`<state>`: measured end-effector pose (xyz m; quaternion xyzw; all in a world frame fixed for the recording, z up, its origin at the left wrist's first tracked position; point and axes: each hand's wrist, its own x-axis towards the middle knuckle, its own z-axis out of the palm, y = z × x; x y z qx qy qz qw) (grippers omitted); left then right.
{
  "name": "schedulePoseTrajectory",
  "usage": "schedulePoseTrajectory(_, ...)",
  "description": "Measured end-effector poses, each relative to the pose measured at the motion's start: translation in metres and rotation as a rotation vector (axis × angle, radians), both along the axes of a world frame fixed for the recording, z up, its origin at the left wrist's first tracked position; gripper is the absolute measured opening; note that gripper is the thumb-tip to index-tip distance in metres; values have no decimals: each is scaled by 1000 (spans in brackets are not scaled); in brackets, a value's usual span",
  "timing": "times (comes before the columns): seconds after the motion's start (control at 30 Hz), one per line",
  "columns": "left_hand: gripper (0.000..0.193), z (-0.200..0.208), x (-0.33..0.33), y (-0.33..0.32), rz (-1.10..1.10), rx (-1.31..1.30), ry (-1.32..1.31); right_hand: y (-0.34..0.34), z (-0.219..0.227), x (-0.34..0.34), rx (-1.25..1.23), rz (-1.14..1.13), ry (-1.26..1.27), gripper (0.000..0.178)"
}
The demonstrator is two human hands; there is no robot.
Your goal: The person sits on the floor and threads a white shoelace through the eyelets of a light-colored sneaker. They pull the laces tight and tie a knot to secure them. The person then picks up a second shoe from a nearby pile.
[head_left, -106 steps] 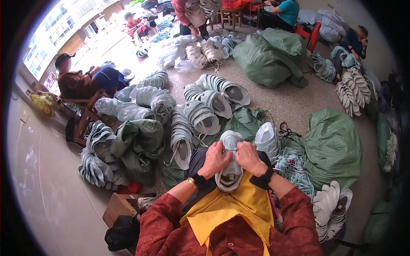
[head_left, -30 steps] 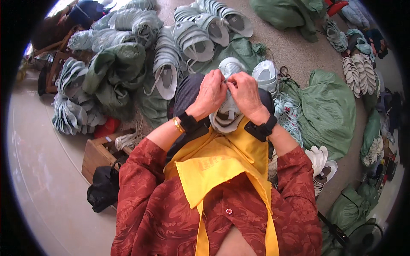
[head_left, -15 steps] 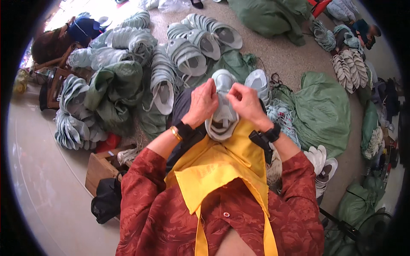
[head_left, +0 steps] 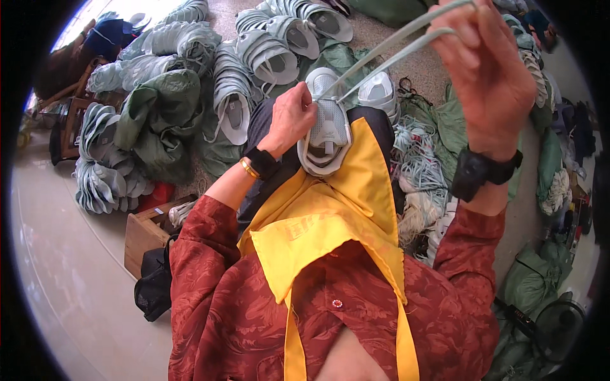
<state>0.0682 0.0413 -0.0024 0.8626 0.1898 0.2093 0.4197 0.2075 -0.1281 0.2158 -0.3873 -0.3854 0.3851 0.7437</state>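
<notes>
A pale grey sneaker upper [head_left: 329,132] rests on my lap, toe pointing away from me. At its left side my left hand [head_left: 293,120] is closed, fingertips at the lacing edge; what lies between them is partly hidden. My right hand [head_left: 486,70] is raised high at the right, fingers curled around a light grey-green shoelace [head_left: 406,30]. Two strands of the lace stretch taut from the upper's throat to that hand. Just beyond my right knee sits another pale upper [head_left: 377,92].
Nested stacks of pale uppers [head_left: 232,82] spread across the floor ahead and left, beside a green sack [head_left: 159,127]. A heap of loose laces [head_left: 419,155] lies by my right leg. A wooden box [head_left: 143,238] stands at left, a black bag [head_left: 154,279] against it.
My right hand has swung up and to the right from the upper, drawing the lace out into two long strands. My left hand stays by the upper.
</notes>
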Motion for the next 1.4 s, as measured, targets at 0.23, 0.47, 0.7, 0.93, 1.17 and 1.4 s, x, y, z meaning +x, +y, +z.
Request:
schedulePoseTrajectory(0.23,15,25,-3,2,-85,-149,-13,-4,-4,0,122,35,-24,16)
schedulePoseTrajectory(0.47,8,56,2,0,-245,-220,2,-7,-6,-3,145,14,-75,16)
schedulePoseTrajectory(0.7,14,71,4,-11,-548,-382,-39,-20,-5,-18,119,12,132,15)
schedulePoseTrajectory(0.93,19,99,-9,-7,-358,-196,-92,-45,-21,-3,28,-159,106,14)
schedulePoseTrajectory(1.17,20,115,-3,-20,-389,-332,-238,-44,-1,-3,-71,-300,-320,11)
schedulePoseTrajectory(1.4,24,173,19,-40,-360,-291,-505,-30,46,2,-171,-279,-586,8)
